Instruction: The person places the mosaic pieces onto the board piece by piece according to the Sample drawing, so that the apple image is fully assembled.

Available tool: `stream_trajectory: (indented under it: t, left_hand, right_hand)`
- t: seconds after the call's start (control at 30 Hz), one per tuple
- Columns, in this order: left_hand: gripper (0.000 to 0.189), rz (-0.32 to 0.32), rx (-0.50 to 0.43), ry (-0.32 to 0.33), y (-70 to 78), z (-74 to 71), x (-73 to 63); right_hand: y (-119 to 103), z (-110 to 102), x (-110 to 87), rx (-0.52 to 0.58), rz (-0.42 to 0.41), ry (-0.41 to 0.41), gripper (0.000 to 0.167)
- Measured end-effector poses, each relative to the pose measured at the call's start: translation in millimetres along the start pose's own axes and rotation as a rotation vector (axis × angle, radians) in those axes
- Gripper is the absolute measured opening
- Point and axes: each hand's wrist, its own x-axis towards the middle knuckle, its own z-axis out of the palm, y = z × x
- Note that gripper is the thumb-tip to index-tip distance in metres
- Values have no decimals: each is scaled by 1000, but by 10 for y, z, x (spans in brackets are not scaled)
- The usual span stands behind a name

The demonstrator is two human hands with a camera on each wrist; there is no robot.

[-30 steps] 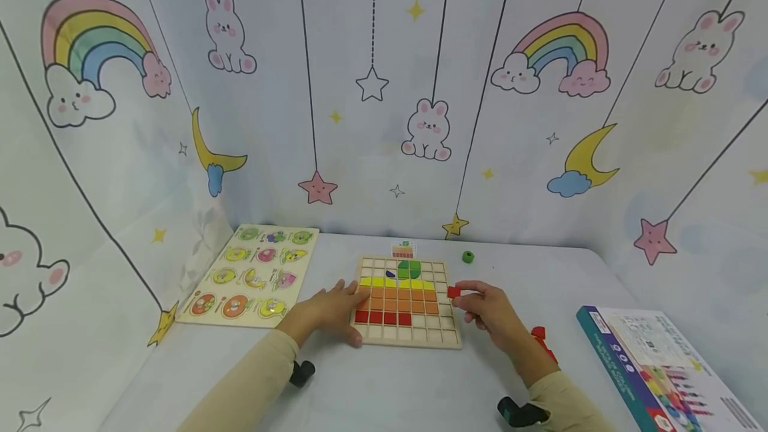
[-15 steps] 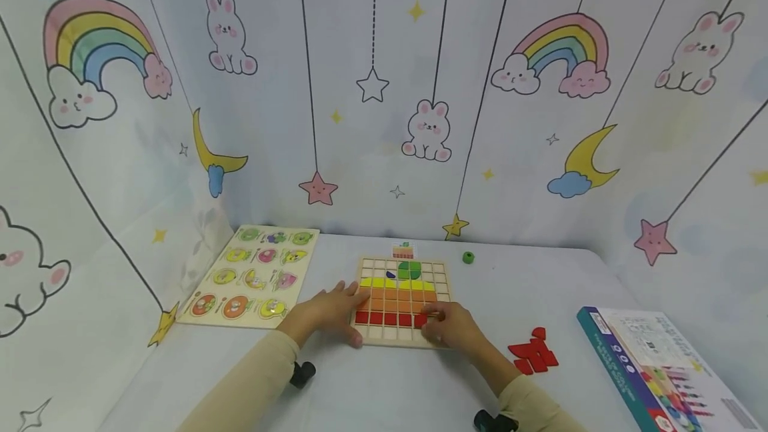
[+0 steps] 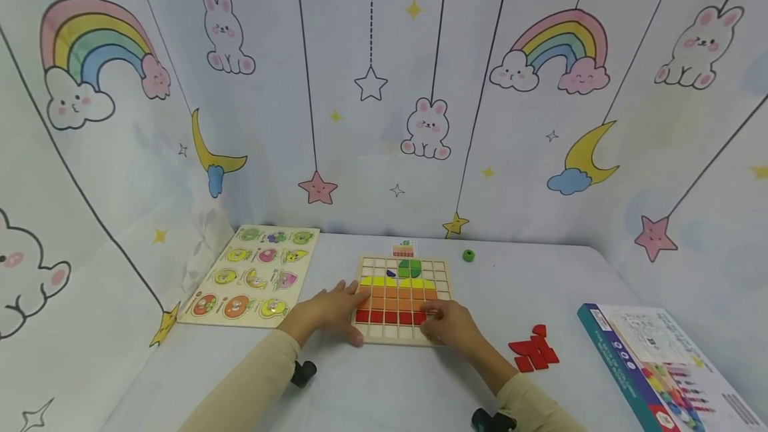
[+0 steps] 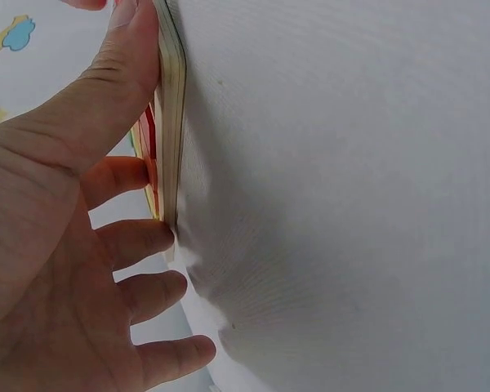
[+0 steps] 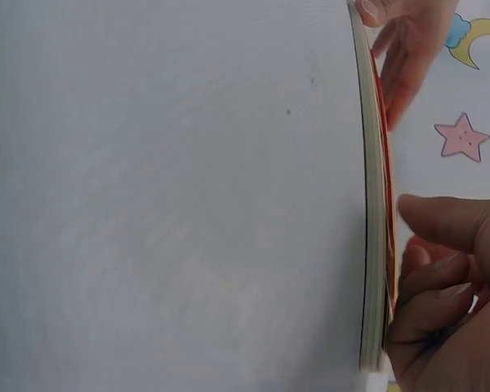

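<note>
A wooden grid board [image 3: 390, 333] lies mid-table, with rows of orange and yellow tiles, a green leaf-like group [image 3: 410, 269] and one small dark blue piece [image 3: 391, 273]. My left hand [image 3: 327, 312] rests along its left edge, fingers spread, thumb at the front corner; the left wrist view shows the thumb [image 4: 118, 90] against the rim. At the right end of the red row, my right hand [image 3: 453, 325] has its fingertips on a red tile [image 3: 419, 318], partly covered. In the right wrist view its other fingers [image 5: 433, 302] are curled.
Several loose red pieces [image 3: 534, 352] lie right of my right hand. A small green ring-like piece [image 3: 469, 256] and a pattern card [image 3: 404, 249] sit behind the board. A fruit puzzle board [image 3: 240, 279] is at left, a flat box [image 3: 666, 359] at right.
My right hand has brought a red tile from beside the board's right edge to the red row, which is one tile longer. Over the last half second it barely moves; my left hand stays still.
</note>
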Motion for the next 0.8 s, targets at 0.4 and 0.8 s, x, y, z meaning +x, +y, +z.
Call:
stream_trajectory:
  t: [0.4, 0.8]
  left_hand:
    - [100, 9, 15, 7, -44, 12, 36]
    - [99, 13, 6, 1, -23, 19, 25]
  right_hand:
    - [804, -1300, -457, 619, 231, 147, 39]
    - [1337, -1658, -739, 575, 416, 147, 37]
